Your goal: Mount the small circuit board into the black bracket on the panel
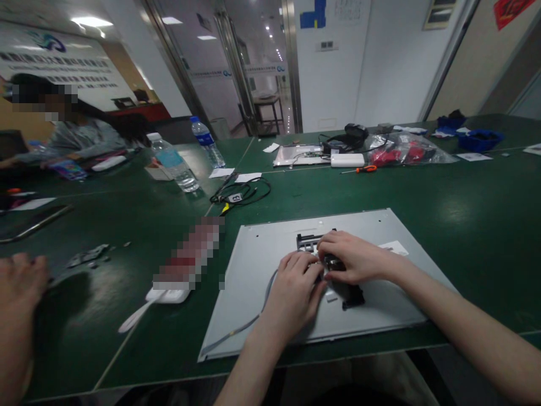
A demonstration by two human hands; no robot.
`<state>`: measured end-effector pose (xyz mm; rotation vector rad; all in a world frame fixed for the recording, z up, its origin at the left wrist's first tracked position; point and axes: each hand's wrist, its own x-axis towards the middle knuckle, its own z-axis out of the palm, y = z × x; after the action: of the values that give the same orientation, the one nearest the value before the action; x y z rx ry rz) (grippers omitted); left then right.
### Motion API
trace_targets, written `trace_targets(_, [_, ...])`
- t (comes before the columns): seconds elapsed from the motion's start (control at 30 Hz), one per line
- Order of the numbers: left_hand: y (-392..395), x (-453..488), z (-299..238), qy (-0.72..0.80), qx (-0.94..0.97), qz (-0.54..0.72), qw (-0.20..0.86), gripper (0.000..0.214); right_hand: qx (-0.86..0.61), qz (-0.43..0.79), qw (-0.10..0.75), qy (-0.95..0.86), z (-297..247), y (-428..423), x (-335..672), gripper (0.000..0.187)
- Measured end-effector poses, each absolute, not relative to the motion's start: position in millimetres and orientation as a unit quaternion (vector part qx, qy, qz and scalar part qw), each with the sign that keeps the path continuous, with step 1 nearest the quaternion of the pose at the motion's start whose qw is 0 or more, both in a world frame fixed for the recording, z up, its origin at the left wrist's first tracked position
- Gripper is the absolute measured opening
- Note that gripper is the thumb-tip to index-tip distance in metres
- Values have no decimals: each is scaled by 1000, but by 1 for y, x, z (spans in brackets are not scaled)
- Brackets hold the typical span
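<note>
A flat white panel [253, 270] lies on the green table in front of me, with a black plastic bracket [354, 298] at its middle, partly covered by my hands. My right hand [355, 256] is closed, thumb and fingers pinching around a small dark, shiny part [333, 262] over the bracket. Close against it, my left hand [298, 282] has its fingers curled down at the bracket's left side; what they hold is hidden. A grey cable [245, 327] runs from under my left hand to the panel's lower left corner.
Left of the panel lie a white-cased device [169, 295] with a strap and a black cable [257, 194]. Water bottles [175, 163] stand behind. An orange-handled screwdriver [366, 168] and a plastic bag [409, 149] lie farther back. Another person's hand [21, 293] is at the left edge.
</note>
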<state>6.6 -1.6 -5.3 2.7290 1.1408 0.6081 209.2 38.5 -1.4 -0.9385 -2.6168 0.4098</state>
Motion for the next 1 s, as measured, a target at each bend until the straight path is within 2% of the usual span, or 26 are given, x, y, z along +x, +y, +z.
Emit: trace_targets(1.0, [-1,6,-3,366,905,218,6,15,-331,146,166,-917,1,35,203,22])
